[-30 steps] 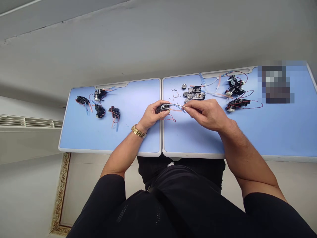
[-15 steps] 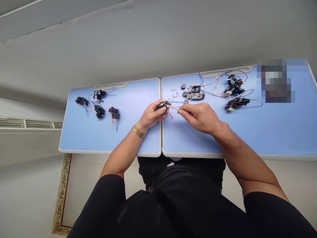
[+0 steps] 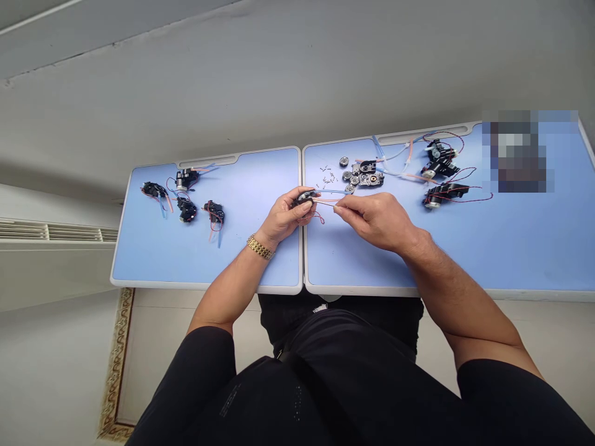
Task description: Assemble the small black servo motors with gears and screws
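Observation:
Over the seam between two blue tabletops, my left hand (image 3: 289, 214) is closed around a small black motor assembly (image 3: 305, 197) with blue and orange tubes and a twisted red wire. My right hand (image 3: 379, 220) pinches a screwdriver (image 3: 324, 203); its thin metal shaft points left and its tip meets the assembly. The handle is hidden inside my palm. Just beyond my hands lie several tiny screws (image 3: 328, 180), round grey gear-like parts (image 3: 344, 161) and opened black housing pieces (image 3: 370, 179).
More motor assemblies (image 3: 187, 209) with wires and tubes lie on the left tabletop (image 3: 158, 260). Others (image 3: 439, 195) rest on the right tabletop (image 3: 465, 254), with loose blue and orange tubing (image 3: 404, 164) beside them. A pixelated patch covers the far right corner. A grey wall stands behind.
Both hands stay in nearly the same place. The screwdriver remains against the assembly, with only a very slight shift of the held part.

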### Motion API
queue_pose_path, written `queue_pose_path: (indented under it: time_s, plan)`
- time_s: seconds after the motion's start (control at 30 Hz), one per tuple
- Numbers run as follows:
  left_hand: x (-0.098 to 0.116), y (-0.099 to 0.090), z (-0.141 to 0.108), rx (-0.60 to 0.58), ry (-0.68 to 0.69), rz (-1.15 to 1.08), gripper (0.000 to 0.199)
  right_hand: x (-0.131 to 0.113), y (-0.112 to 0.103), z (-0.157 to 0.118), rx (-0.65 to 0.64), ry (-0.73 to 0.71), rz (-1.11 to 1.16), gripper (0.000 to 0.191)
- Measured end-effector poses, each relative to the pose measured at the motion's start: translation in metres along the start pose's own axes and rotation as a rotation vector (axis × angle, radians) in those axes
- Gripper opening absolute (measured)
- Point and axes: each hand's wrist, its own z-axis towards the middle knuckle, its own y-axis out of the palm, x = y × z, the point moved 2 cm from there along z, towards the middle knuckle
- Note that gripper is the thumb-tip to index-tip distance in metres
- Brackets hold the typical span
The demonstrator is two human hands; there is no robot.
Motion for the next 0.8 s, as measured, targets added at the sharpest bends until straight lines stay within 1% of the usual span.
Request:
queue_pose_path:
  time_s: [0.07,0.13,0.2,0.3,0.4,0.47,0.53,0.67,0.8]
  plan:
    - [-0.001,-0.002,0.0,0.017,0.013,0.015,0.05,0.0,-0.003,0.0,-0.015,-0.022,0.073,0.032]
    - [-0.002,-0.004,-0.001,0.046,0.058,0.074,0.05,0.0,-0.006,0.001,-0.014,-0.055,0.202,0.027]
    - [-0.003,-0.006,-0.001,0.083,0.128,0.223,0.049,-0.001,-0.009,0.002,0.035,-0.062,0.325,0.023]
    - [-0.002,-0.004,-0.003,0.097,0.244,0.518,0.045,-0.001,-0.006,0.004,0.113,-0.01,0.382,0.021]
    - [-0.001,0.0,-0.005,0.07,0.386,0.718,0.041,-0.002,0.002,0.006,0.069,0.067,0.391,0.014]
    - [-0.001,0.002,-0.005,0.052,0.461,0.806,0.039,-0.003,0.007,0.007,0.023,0.123,0.418,0.019]
    - [-0.001,0.004,-0.006,0.039,0.498,0.869,0.037,-0.002,0.009,0.008,-0.005,0.179,0.453,0.024]
    - [-0.004,0.008,-0.006,0.023,0.547,0.976,0.035,0.002,0.015,0.01,-0.036,0.309,0.533,0.031]
    - [-0.008,0.011,-0.007,0.01,0.574,1.045,0.033,0.007,0.023,0.013,-0.097,0.425,0.613,0.044]
